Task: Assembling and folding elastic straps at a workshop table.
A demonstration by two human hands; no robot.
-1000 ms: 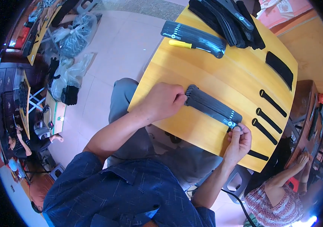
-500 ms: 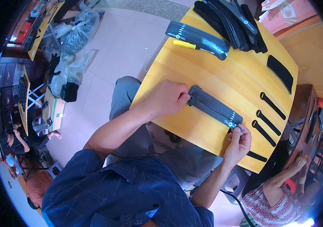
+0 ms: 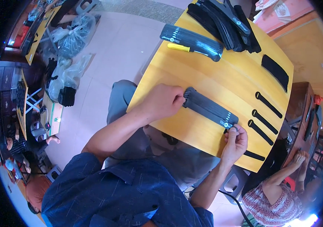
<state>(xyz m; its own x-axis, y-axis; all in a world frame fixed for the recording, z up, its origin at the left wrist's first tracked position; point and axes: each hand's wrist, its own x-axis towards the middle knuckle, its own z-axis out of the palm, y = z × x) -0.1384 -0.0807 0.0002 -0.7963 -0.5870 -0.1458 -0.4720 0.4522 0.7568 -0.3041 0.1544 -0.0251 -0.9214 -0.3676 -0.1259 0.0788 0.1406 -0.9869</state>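
Observation:
On the yellow table lies a flat bundle of black straps (image 3: 206,107) side by side, with a row of pale marks near its right end. My left hand (image 3: 165,100) is curled closed against the bundle's left end, where the strap tips bunch up. Its fingertips are hidden, so what they grip is unclear. At the other end, my right hand (image 3: 234,143) pinches the end of a black strap between thumb and fingers. Just beyond that hand, a loose strap (image 3: 254,155) lies along the table's near edge.
Several loose straps with ring ends, including a black strap (image 3: 268,104), lie at right. A finished-looking strap bundle (image 3: 193,41) and a yellow-handled screwdriver (image 3: 179,47) lie at far left. A strap pile (image 3: 227,30) and black strip (image 3: 275,72) are farther back. A person (image 3: 273,196) sits at right.
The table and everything on it sit slightly further left in view. Both hands keep their places at the two ends of the strap bundle.

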